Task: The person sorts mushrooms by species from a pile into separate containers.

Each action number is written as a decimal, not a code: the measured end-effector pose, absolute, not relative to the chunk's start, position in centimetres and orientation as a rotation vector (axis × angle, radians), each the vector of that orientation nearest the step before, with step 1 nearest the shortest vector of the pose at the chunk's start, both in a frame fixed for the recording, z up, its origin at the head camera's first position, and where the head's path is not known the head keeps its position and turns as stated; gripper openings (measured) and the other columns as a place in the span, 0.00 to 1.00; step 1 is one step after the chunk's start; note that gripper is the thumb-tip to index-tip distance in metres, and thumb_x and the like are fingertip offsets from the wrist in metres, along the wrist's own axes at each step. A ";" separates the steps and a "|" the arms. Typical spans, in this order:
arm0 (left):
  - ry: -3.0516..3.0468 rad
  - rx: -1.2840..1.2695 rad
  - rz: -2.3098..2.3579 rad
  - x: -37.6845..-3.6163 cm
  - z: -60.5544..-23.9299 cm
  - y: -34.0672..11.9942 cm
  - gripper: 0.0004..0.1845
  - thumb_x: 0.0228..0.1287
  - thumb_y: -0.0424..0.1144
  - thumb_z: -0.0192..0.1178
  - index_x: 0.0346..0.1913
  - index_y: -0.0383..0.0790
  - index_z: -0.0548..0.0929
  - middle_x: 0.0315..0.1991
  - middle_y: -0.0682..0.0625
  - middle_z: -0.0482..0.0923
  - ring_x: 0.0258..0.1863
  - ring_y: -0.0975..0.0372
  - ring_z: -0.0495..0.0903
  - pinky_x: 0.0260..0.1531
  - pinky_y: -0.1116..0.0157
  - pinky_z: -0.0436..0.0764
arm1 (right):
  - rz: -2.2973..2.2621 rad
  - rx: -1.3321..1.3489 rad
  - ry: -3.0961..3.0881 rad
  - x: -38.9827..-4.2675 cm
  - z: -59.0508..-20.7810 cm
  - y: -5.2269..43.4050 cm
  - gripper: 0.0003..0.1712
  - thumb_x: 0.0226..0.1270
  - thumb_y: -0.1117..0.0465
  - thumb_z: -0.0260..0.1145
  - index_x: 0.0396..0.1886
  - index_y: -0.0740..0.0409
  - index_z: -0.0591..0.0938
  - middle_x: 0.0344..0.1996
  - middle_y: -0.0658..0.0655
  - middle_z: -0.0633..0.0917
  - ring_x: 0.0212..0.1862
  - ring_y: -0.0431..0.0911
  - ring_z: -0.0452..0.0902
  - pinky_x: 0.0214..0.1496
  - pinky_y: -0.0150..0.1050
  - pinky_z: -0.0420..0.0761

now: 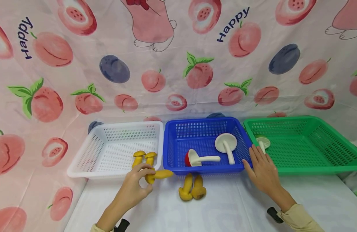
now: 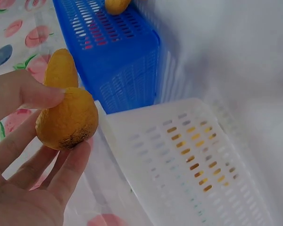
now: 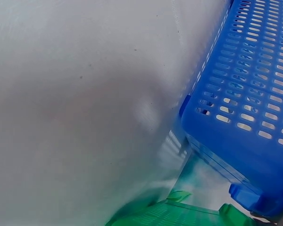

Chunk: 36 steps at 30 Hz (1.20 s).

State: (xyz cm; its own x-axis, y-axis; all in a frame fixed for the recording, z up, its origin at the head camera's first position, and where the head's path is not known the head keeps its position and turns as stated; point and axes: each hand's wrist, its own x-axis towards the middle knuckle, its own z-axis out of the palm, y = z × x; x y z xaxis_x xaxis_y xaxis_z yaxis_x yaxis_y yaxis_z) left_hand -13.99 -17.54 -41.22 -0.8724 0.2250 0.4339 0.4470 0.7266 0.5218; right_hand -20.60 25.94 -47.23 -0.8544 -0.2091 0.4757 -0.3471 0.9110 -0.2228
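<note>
Yellow mushroom point(image 1: 162, 174), pinched at the cap end between thumb and fingers of the left hand point(image 1: 137, 182), is near the white basket point(image 1: 108, 175), at its front corner beside the blue basket point(image 1: 172, 170). Right hand point(image 1: 263, 170): fingers straight, thumb apart, at the edge between blue basket and green basket point(image 1: 311, 169); contact pressure cannot be told. Risks, as judged: projecting stalk may catch the blue rim if swung sideways, twisting the mushroom loose; a slackened pinch could drop it onto the bench point(image 1: 224, 206); right-hand pressure might shift a basket.
</note>
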 end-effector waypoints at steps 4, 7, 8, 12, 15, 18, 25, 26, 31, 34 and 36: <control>-2.574 -0.513 -0.892 -14.3 -40.8 -18.2 0.21 0.32 0.22 0.70 0.36 0.40 0.85 0.46 0.51 0.78 0.45 0.57 0.78 0.43 0.60 0.81 | 0.430 0.405 -2.619 -20.6 -47.2 25.9 0.36 0.69 0.52 0.56 0.66 0.73 0.63 0.66 0.71 0.63 0.68 0.64 0.55 0.68 0.61 0.50; -2.567 -0.504 -0.893 -14.4 -40.4 -18.6 0.21 0.32 0.22 0.70 0.36 0.39 0.85 0.46 0.50 0.78 0.47 0.55 0.78 0.43 0.59 0.81 | 0.441 0.406 -2.620 -20.6 -47.1 25.9 0.36 0.69 0.52 0.57 0.66 0.74 0.64 0.66 0.72 0.63 0.68 0.65 0.55 0.69 0.60 0.49; -2.564 -0.498 -0.891 -14.5 -40.3 -18.8 0.21 0.32 0.22 0.70 0.37 0.39 0.85 0.47 0.49 0.78 0.48 0.54 0.77 0.44 0.59 0.80 | 0.444 0.405 -2.621 -20.6 -47.1 25.9 0.36 0.69 0.52 0.57 0.66 0.74 0.64 0.66 0.72 0.63 0.68 0.65 0.54 0.70 0.59 0.48; -2.551 -0.476 -0.889 -14.9 -39.9 -19.5 0.20 0.33 0.22 0.70 0.37 0.37 0.85 0.47 0.48 0.78 0.50 0.52 0.77 0.44 0.57 0.80 | 0.462 0.406 -2.617 -20.7 -47.0 25.8 0.36 0.68 0.52 0.57 0.65 0.74 0.64 0.65 0.72 0.64 0.68 0.65 0.54 0.71 0.56 0.45; -2.539 -0.460 -0.879 -15.2 -39.7 -20.2 0.20 0.34 0.21 0.69 0.38 0.36 0.85 0.46 0.48 0.78 0.48 0.52 0.78 0.42 0.57 0.81 | 0.476 0.409 -2.615 -20.7 -46.9 25.8 0.36 0.69 0.51 0.56 0.65 0.74 0.65 0.65 0.73 0.64 0.68 0.65 0.54 0.71 0.56 0.45; -2.529 -0.449 -0.876 -15.6 -39.8 -20.8 0.20 0.34 0.20 0.69 0.38 0.35 0.85 0.45 0.47 0.78 0.45 0.53 0.78 0.39 0.57 0.82 | 0.477 0.403 -2.619 -20.6 -46.9 25.8 0.36 0.69 0.50 0.56 0.65 0.75 0.65 0.65 0.73 0.64 0.68 0.65 0.55 0.71 0.57 0.46; -2.539 -0.398 -0.875 -16.6 -40.0 -22.4 0.19 0.35 0.20 0.67 0.37 0.33 0.85 0.45 0.45 0.79 0.41 0.54 0.79 0.38 0.55 0.81 | 0.476 0.401 -2.620 -20.6 -46.9 25.9 0.36 0.68 0.52 0.58 0.65 0.74 0.64 0.65 0.73 0.64 0.68 0.65 0.54 0.72 0.56 0.45; -2.542 -0.388 -0.877 -16.8 -40.0 -22.7 0.19 0.35 0.20 0.67 0.37 0.33 0.85 0.45 0.45 0.79 0.40 0.54 0.79 0.38 0.55 0.81 | 0.476 0.402 -2.620 -20.6 -46.9 25.9 0.36 0.68 0.52 0.58 0.65 0.74 0.64 0.65 0.73 0.64 0.68 0.65 0.54 0.72 0.55 0.44; -2.559 -0.351 -0.898 -17.4 -40.2 -23.8 0.18 0.36 0.19 0.67 0.38 0.31 0.85 0.45 0.42 0.78 0.40 0.51 0.79 0.40 0.52 0.82 | 0.480 0.403 -2.620 -20.6 -46.9 25.9 0.36 0.68 0.52 0.58 0.65 0.74 0.64 0.65 0.72 0.64 0.68 0.65 0.54 0.71 0.57 0.46; -2.588 -0.320 -0.915 -17.8 -40.4 -24.3 0.18 0.38 0.18 0.66 0.38 0.30 0.84 0.46 0.40 0.78 0.43 0.48 0.79 0.41 0.51 0.81 | 0.477 0.403 -2.624 -20.6 -47.0 25.9 0.36 0.68 0.52 0.57 0.66 0.74 0.64 0.66 0.72 0.63 0.68 0.65 0.54 0.71 0.57 0.46; -2.607 -0.303 -0.926 -18.0 -40.5 -24.7 0.17 0.39 0.19 0.66 0.39 0.29 0.84 0.46 0.39 0.77 0.44 0.47 0.78 0.42 0.51 0.81 | 0.475 0.404 -2.626 -20.6 -47.0 25.9 0.36 0.68 0.52 0.57 0.66 0.74 0.64 0.66 0.72 0.63 0.68 0.65 0.54 0.71 0.58 0.46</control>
State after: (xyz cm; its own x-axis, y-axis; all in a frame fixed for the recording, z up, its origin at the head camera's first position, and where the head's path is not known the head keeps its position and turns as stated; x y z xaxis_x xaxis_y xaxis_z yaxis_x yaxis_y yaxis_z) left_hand -18.01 -24.70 -40.48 -0.9133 0.0808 0.3991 0.3145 0.7627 0.5652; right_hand -20.59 25.89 -46.98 -0.8610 -0.2019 0.4668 -0.3525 0.8985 -0.2617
